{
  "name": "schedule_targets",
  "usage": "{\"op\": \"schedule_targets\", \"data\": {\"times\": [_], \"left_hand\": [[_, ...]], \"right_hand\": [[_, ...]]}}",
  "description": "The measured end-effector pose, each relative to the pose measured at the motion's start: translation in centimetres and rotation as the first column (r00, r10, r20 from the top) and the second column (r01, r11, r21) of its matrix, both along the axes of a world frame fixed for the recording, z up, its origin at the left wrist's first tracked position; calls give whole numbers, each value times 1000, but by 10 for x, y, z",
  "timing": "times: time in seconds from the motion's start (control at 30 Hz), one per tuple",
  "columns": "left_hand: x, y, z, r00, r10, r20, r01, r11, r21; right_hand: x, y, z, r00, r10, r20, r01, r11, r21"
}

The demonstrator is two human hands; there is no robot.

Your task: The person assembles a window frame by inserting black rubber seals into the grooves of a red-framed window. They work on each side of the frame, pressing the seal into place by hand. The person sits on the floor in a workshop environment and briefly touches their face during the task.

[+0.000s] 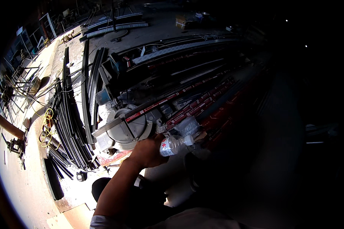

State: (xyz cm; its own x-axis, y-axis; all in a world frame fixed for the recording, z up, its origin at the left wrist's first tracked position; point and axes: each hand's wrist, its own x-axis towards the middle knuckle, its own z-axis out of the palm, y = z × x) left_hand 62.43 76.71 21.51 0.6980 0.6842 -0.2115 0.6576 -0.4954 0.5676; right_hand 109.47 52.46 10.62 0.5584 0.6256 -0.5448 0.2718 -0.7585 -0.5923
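My left hand (151, 151) is closed around a clear plastic bottle (175, 145) with a white label and a white cap. The bottle is tilted, its cap end pointing right. Just beyond the hand stands a miter saw (128, 128) with a grey round metal base. A long dark profile with red printed film (156, 108) lies across the saw and runs off to the upper right. Beside the bottle there is a crumpled clear plastic bag (188, 125). My right hand does not show; the right side is in deep shadow.
Several black metal profiles (70, 131) lie on the floor to the left, near a tangled yellow cord (46, 128). More red-wrapped profiles (202, 101) are stacked at the right. Farther back are a cardboard box (180, 23) and light-coloured long bars (116, 26).
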Motion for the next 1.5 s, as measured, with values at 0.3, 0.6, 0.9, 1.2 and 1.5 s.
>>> {"op": "schedule_targets", "data": {"times": [0.3, 0.6, 0.9, 1.2, 1.5], "left_hand": [[12, -5, -14, 995, 23, 95, -27, 999, 41], [20, -11, -21, 991, 38, 126, -56, 988, 143], [3, -13, -19, 995, 12, 98, -34, 974, 225], [-11, -7, -6, 995, -32, 96, 65, 929, -365], [-18, 0, -11, 991, -75, 115, 120, 881, -457]], "right_hand": [[-142, 83, 137, 753, -1, 657, -564, 513, 647], [-205, 141, 105, 709, 457, 537, -700, 545, 461], [-222, 155, 103, 744, 455, 489, -667, 547, 506], [-203, 159, 115, 529, 712, 462, -808, 255, 532], [-197, 157, 114, 554, 722, 414, -733, 187, 654]]}}
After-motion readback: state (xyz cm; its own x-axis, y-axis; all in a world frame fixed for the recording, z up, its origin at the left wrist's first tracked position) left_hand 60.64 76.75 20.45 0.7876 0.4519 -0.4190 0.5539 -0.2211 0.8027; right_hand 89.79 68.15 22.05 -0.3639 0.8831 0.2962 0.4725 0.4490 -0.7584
